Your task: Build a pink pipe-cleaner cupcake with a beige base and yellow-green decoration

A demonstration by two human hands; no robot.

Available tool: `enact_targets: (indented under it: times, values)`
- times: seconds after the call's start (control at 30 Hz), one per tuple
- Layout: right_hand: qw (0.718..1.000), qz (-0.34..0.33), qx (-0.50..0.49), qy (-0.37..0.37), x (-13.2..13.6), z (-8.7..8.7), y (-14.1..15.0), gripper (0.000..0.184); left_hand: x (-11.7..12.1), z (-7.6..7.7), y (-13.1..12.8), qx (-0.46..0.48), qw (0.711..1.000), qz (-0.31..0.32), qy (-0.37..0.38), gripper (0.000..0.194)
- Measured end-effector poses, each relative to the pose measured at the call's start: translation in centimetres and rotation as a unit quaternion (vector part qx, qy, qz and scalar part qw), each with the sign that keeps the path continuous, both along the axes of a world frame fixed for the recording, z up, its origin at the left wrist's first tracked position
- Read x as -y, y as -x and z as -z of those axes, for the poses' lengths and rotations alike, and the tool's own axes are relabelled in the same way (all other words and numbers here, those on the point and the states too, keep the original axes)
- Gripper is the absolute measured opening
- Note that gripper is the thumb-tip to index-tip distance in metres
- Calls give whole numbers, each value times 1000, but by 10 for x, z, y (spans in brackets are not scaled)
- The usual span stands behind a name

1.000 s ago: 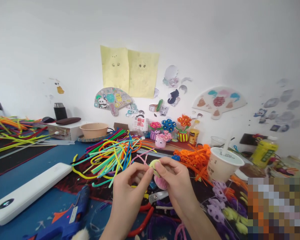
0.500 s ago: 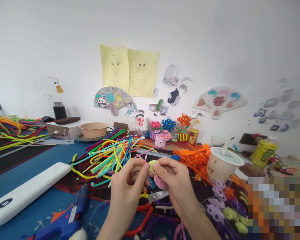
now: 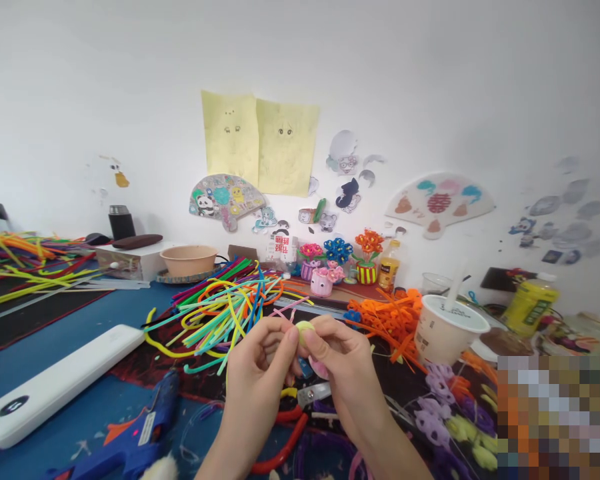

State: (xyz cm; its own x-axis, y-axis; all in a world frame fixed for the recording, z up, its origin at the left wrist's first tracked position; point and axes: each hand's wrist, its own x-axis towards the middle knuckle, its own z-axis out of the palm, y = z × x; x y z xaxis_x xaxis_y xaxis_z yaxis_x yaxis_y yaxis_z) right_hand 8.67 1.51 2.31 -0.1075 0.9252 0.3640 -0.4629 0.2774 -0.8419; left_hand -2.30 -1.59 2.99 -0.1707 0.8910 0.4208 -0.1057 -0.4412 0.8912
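Note:
Both hands meet low in the middle of the head view. My left hand (image 3: pixel 260 380) and my right hand (image 3: pixel 343 367) pinch a small craft piece between the fingertips: a pale yellow-green fuzzy coil (image 3: pixel 304 328) on top and a pink fuzzy part (image 3: pixel 319 367) below, mostly hidden by my right fingers. A thin pink pipe cleaner (image 3: pixel 290 308) sticks up from behind the piece. A heap of coloured pipe cleaners (image 3: pixel 225 303) lies just beyond my left hand.
A blue glue gun (image 3: pixel 130 440) lies at the lower left beside a white flat device (image 3: pixel 55 383). Red-handled pliers (image 3: pixel 300 413) sit under my hands. Orange pipe cleaners (image 3: pixel 387 317), a lidded paper cup (image 3: pixel 445 330), a tan bowl (image 3: pixel 187 259) and small craft flower pots (image 3: pixel 337 263) stand behind.
My fingers have closed in tighter round the coil, and my right fingers now cover more of the pink part. The hands have stayed in the same place.

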Motion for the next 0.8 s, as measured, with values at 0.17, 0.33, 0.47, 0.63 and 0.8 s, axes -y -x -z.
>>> enact_targets:
  times: [0.17, 0.33, 0.47, 0.63, 0.8]
  values:
    - [997, -51, 62, 11, -6, -5, -13, 30, -2, -2, 4, -49, 999, -21, -10, 21]
    - [983, -69, 166, 24, -10, -11, -34, 39, -3, -2, 12, -113, 993, 26, 18, 24]
    - [979, -77, 178, 57, -11, -12, -39, 41, -2, -1, 13, -144, 988, 41, 29, 26]
    - [982, -80, 154, 78, -12, -11, -34, 42, -4, 0, 11, -144, 989, 26, 28, 26]
    - [985, -86, 114, 96, -12, -8, -27, 37, -7, 6, 11, -156, 988, -2, 15, 25]
